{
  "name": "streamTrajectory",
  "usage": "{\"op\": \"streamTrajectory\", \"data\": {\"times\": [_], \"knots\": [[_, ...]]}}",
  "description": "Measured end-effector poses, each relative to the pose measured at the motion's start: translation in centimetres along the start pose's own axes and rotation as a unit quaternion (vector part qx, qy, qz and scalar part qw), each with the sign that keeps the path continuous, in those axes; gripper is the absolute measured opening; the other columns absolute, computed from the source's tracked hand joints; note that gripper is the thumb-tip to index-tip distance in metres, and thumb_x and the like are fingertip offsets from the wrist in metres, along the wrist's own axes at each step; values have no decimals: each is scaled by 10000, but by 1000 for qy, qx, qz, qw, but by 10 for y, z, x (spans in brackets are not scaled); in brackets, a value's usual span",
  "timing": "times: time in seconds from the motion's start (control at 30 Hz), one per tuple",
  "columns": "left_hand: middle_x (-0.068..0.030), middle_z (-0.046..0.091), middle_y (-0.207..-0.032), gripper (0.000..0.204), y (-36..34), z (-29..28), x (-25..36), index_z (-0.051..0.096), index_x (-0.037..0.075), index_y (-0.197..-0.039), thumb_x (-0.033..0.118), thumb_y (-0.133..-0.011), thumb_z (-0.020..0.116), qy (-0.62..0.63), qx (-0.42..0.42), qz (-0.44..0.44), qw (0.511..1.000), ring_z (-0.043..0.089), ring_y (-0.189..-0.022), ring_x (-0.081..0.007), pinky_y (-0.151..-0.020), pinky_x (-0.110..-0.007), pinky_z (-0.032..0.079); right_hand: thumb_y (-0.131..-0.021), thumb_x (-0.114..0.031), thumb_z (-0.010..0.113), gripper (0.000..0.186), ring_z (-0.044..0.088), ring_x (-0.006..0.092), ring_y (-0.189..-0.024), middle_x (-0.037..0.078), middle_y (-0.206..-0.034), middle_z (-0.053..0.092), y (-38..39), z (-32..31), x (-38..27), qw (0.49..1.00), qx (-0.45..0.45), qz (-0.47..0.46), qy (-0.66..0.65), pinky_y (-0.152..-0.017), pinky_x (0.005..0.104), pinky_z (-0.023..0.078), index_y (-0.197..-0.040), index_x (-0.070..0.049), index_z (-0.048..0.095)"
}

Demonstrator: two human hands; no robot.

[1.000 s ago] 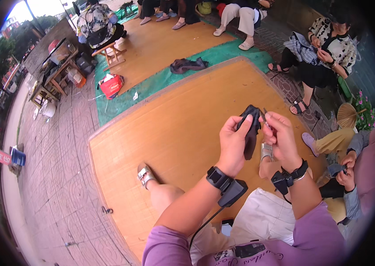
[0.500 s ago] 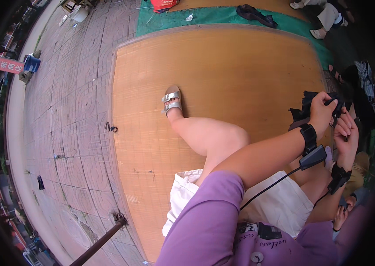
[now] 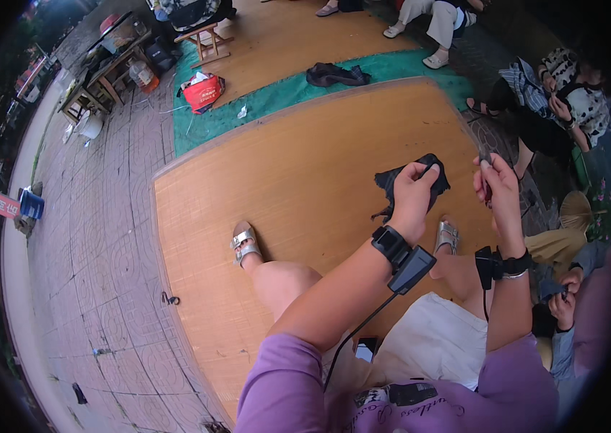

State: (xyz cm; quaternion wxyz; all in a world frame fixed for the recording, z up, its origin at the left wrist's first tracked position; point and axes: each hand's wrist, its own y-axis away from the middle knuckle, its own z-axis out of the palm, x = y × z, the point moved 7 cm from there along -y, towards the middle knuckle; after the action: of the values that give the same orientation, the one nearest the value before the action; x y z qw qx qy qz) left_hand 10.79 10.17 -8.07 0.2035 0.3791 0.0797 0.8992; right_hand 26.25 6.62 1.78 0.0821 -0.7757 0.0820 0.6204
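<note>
My left hand (image 3: 412,196) is closed on a piece of black cloth (image 3: 390,182). The cloth hangs over the brown mat, its ragged lower corner pointing left. To the right of it, apart from the cloth, my right hand (image 3: 502,189) is raised and closed around a slim tool (image 3: 487,190) with a dark red part and a greyish pointed tip sticking up past the fingers. Its exact kind is too small to make out. Both wrists wear black straps with small boxes and cables.
My sandalled feet rest on the brown mat (image 3: 305,166). Beyond lie a green strip (image 3: 262,101), dark cloth (image 3: 336,74) and a red bag (image 3: 203,92). People sit along the right and far side; one person's hands (image 3: 564,302) work close at my right. A hand fan (image 3: 575,213) is nearby.
My hands have come apart; before, they met at the black cloth. The view has swung, so more of the far side shows and both hands appear further left.
</note>
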Motion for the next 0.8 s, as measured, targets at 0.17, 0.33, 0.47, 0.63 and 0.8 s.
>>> {"op": "streamTrajectory", "data": {"times": [0.17,0.33,0.47,0.63,0.8], "knots": [[-36,642,-919,88,29,-3,31,567,87,-977,166,-958,602,2,-64,-10,998,632,-838,-164,-758,-304,505,-981,-156,585,114,477,24,-598,-42,-721,557,-5,-6,0,998,21,-17,-48,-535,185,355,-1053,-71,610],[-46,637,-982,119,55,1,59,554,63,-982,165,-934,516,-42,-101,-13,994,597,-989,-172,-918,-332,428,-941,-158,639,136,485,16,-694,-66,-764,531,-3,-12,-4,998,-14,-19,-63,-607,185,371,-1048,-74,647],[-70,637,-989,203,73,7,72,554,47,-997,215,-911,481,2,-182,-16,983,599,-987,-196,-907,-346,441,-917,-173,681,170,481,16,-722,-73,-793,541,3,-8,-3,997,-34,-38,-62,-643,187,381,-1048,-66,658],[-53,568,-923,217,85,4,82,505,71,-928,286,-906,521,63,-203,7,977,557,-975,-209,-907,-341,441,-876,-204,742,233,483,29,-732,-69,-808,547,12,4,1,992,-89,-16,-86,-666,195,406,-1040,-54,673],[-35,471,-840,260,93,6,87,445,101,-861,337,-931,526,100,-229,15,968,495,-872,-183,-803,-321,427,-878,-206,745,308,530,39,-814,-42,-891,589,22,34,4,978,-177,-1,-112,-764,211,449,-1111,-23,663]]}}
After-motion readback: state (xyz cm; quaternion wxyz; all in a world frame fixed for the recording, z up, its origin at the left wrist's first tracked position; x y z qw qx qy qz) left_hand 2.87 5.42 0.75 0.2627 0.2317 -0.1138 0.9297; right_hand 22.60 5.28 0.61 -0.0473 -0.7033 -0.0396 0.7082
